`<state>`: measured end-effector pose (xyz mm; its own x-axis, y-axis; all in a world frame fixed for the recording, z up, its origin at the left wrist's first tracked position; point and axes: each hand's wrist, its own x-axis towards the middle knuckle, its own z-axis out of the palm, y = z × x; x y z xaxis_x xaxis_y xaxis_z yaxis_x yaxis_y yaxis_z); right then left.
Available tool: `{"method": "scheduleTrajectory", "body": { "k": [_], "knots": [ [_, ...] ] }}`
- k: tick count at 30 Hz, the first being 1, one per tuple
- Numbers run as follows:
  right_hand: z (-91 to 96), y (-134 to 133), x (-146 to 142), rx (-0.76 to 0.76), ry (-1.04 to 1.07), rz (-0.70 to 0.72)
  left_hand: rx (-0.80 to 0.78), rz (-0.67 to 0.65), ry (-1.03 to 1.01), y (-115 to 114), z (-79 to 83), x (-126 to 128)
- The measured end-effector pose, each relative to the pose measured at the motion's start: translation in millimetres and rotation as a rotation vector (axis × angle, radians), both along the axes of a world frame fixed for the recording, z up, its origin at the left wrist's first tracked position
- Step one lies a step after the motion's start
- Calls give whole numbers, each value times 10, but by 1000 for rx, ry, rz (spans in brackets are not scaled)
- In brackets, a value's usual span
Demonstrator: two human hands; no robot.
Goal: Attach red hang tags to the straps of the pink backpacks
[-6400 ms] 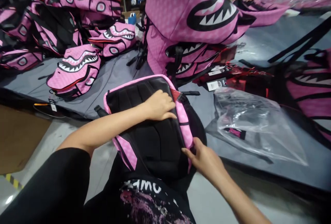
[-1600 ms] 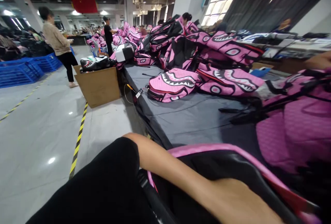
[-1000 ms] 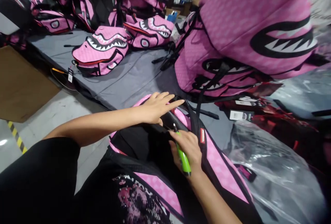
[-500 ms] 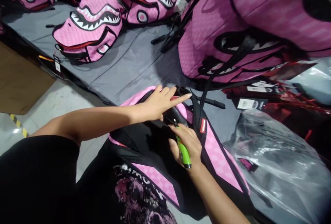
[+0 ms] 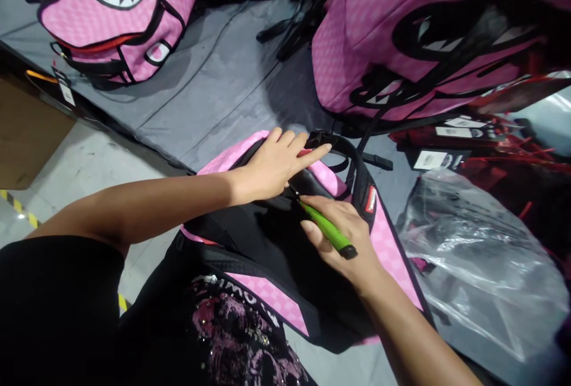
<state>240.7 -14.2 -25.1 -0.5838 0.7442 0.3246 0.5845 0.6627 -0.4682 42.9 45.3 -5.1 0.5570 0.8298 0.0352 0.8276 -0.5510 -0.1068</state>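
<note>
A black and pink backpack (image 5: 267, 231) lies across my lap and the table's edge, its black side facing up. My left hand (image 5: 274, 166) rests on its upper edge, fingers stretched out over the pink and black trim; the thumb is mostly hidden. In my right hand (image 5: 343, 225) is a green marker pen (image 5: 328, 228) with a black end, gripped between thumb and fingers. Its thin tip points up and left, touching or very near the black fabric just below my left hand. A black strap with a red label (image 5: 370, 198) runs beside my right hand.
Pink shark-face bags (image 5: 120, 23) stand on the grey-covered table (image 5: 196, 100), with larger pink backpacks (image 5: 357, 47) at the right. Clear plastic wrapping (image 5: 486, 261) and tagged red packages (image 5: 446, 136) lie right. A cardboard box (image 5: 31, 130) is at the left.
My right hand has turned the marker pen so its tip, previously raised, now meets or nears the fabric by my left hand. The view has shifted closer; my left hand keeps its place.
</note>
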Motion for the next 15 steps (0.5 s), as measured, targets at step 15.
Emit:
{"method": "scheduleTrajectory", "body": {
  "k": [15],
  "knots": [
    [129, 172, -77, -250, 29, -97, -112, -124, 34, 154, 78, -126]
  ]
}}
